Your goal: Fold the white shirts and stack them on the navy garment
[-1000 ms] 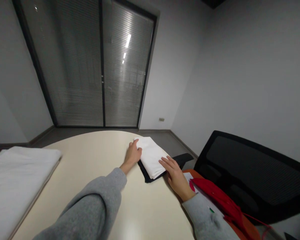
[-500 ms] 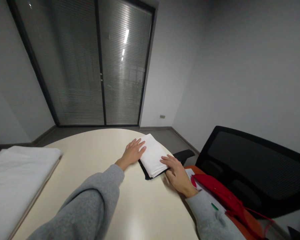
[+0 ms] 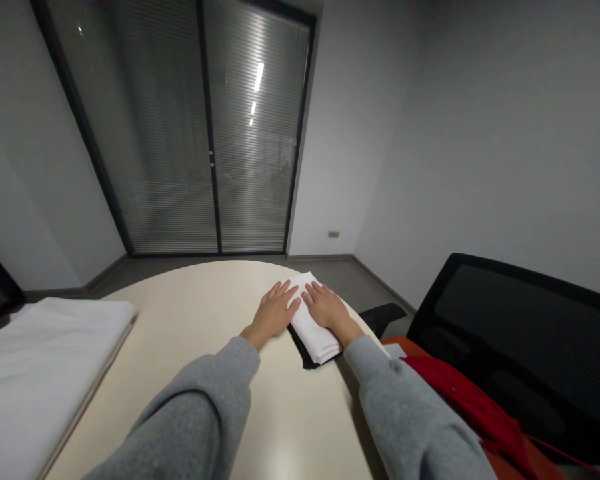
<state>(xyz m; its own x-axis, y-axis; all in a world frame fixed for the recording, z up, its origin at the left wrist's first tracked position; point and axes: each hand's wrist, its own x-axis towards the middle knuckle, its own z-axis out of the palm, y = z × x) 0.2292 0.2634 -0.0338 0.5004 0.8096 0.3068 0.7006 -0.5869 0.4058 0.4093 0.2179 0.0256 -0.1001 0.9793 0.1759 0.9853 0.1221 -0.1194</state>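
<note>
A folded white cloth (image 3: 316, 333) lies on top of a dark folded cloth (image 3: 304, 353) near the right edge of the cream round table (image 3: 195, 313). My left hand (image 3: 274, 311) lies flat with fingers stretched out, its fingertips on the white cloth's left edge. My right hand (image 3: 326, 307) rests flat on top of the white cloth, fingers spread. Both arms wear grey sleeves.
A folded white sheet (image 3: 35, 360) lies at the table's left. A black mesh office chair (image 3: 520, 353) stands on the right with red fabric (image 3: 465, 407) over an orange seat. Dark-framed glass doors with blinds (image 3: 205, 133) are behind the table.
My right hand has moved from the cloth's near corner up onto its top, beside my left hand. My left hand has flattened from a curled grip at the far corner.
</note>
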